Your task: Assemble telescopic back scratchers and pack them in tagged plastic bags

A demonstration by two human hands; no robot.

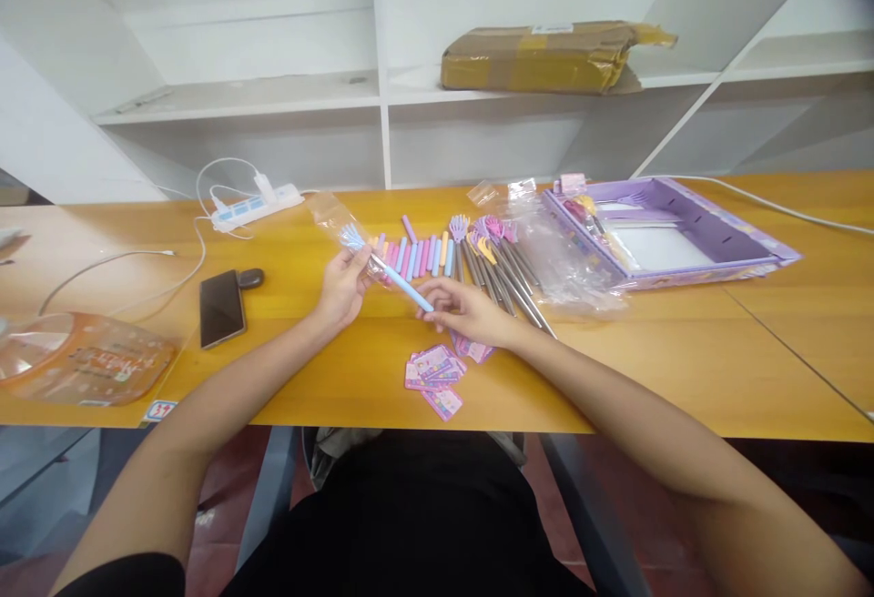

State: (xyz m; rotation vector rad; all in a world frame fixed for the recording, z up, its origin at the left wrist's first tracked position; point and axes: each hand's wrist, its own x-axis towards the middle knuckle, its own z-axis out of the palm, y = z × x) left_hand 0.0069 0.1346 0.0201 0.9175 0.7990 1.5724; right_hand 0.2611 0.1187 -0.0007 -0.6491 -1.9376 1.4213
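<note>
A back scratcher (408, 288) with a light blue claw head and blue grip slants between my hands, its head end inside a clear plastic bag (332, 213). My left hand (343, 286) pinches it just below the head, through the bag. The fingers of my right hand (464, 310) close around the lower end of the blue grip. Behind lies a row of pink, blue, purple and orange grip sleeves (427, 256). Several metal-rod back scratchers (509, 274) with coloured claw heads are piled beyond my right hand. Printed cards (435, 369) lie below it, near the table edge.
Loose clear bags (566, 260) lie beside a purple display box (727, 271) at the right. To the left are a phone (222, 308), an orange-labelled bottle (88, 359) on its side and a power strip (256, 207) with cables. A taped carton (536, 58) sits on the shelf.
</note>
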